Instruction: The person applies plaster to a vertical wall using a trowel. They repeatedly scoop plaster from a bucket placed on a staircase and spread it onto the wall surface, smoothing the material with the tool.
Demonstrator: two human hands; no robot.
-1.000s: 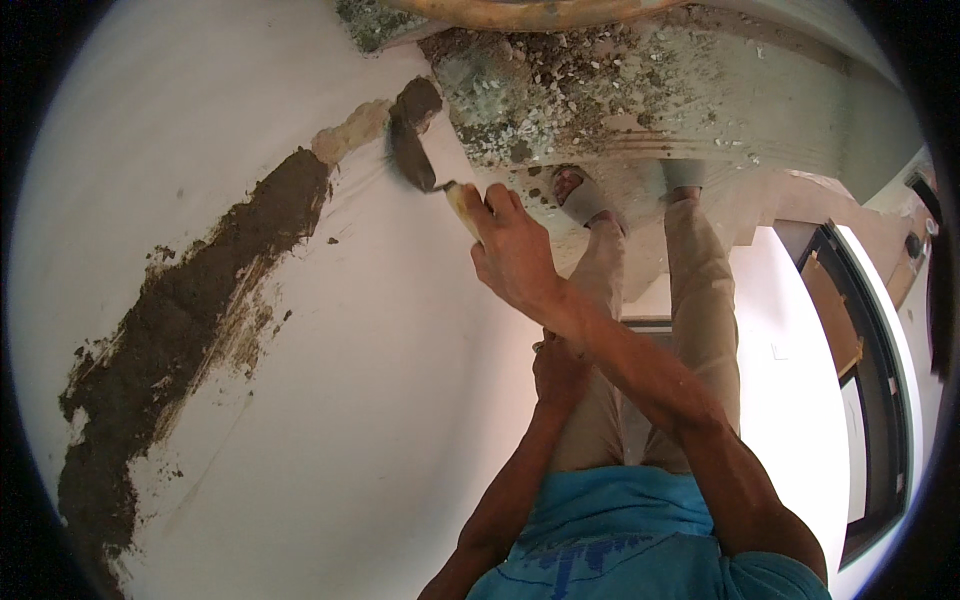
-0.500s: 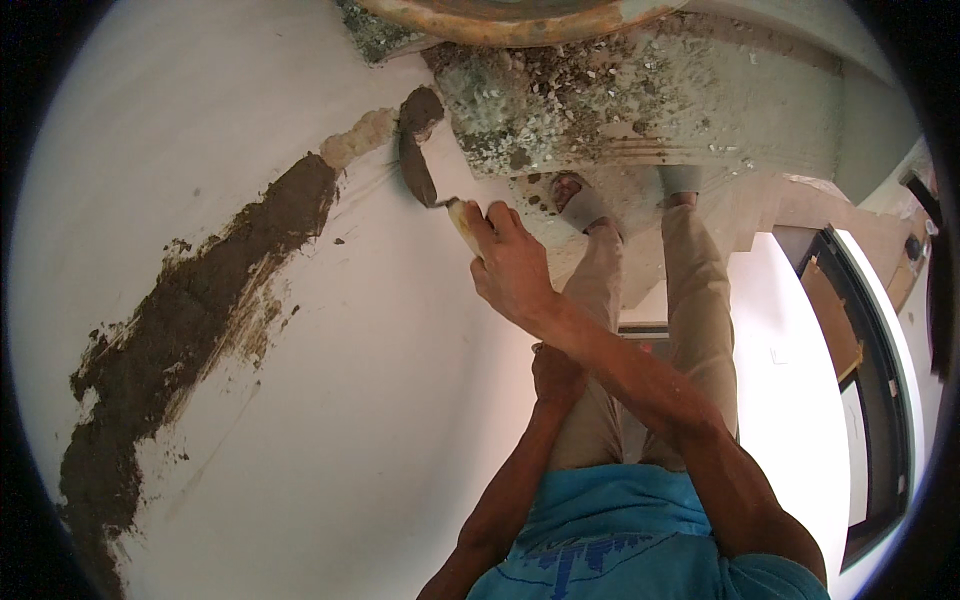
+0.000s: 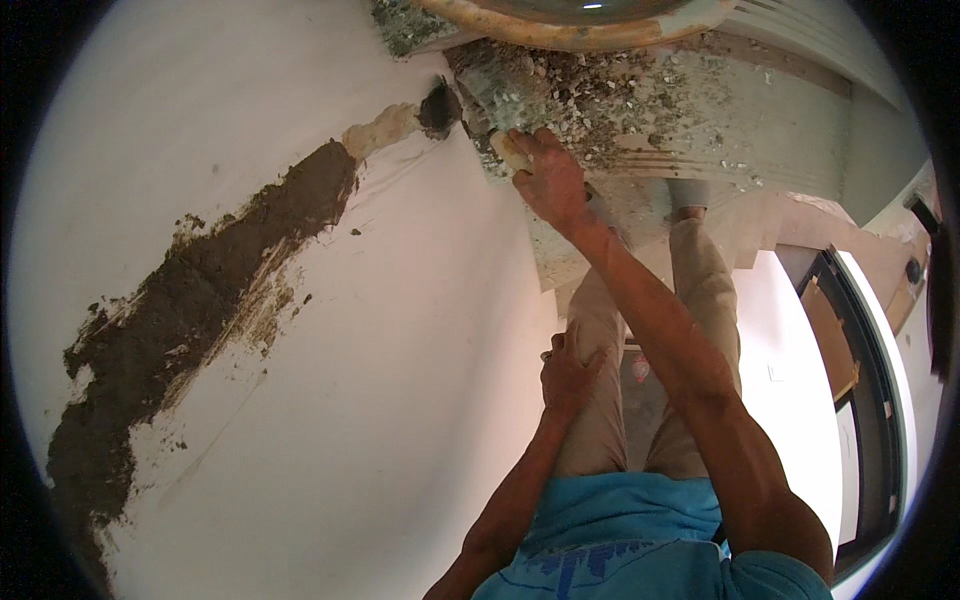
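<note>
My right hand (image 3: pixel 551 175) grips the pale handle of a trowel (image 3: pixel 511 150) over the debris-strewn step; its blade is mostly out of sight. Just left of it, a dark dab of wet mortar (image 3: pixel 438 110) sits at the edge of the white wall (image 3: pixel 330 400), beside a lighter dry patch (image 3: pixel 378 127). A long, rough band of dark mortar (image 3: pixel 200 290) runs down the wall toward the lower left, with smears along its side. My left hand (image 3: pixel 572 370) rests on my left thigh (image 3: pixel 590 440) with its fingers spread, holding nothing.
A large round basin with an orange-stained rim (image 3: pixel 575 37) stands at the top. The step (image 3: pixel 760 130) carries loose chips and dirt around my feet, with more steps below. A dark-framed opening (image 3: pixel 835 350) with a brown board is in the white wall at right.
My right hand and trowel have moved up and right, away from the wall onto the step edge, leaving the dark dab visible. My left hand has shifted slightly, its fingers more visible on the thigh.
</note>
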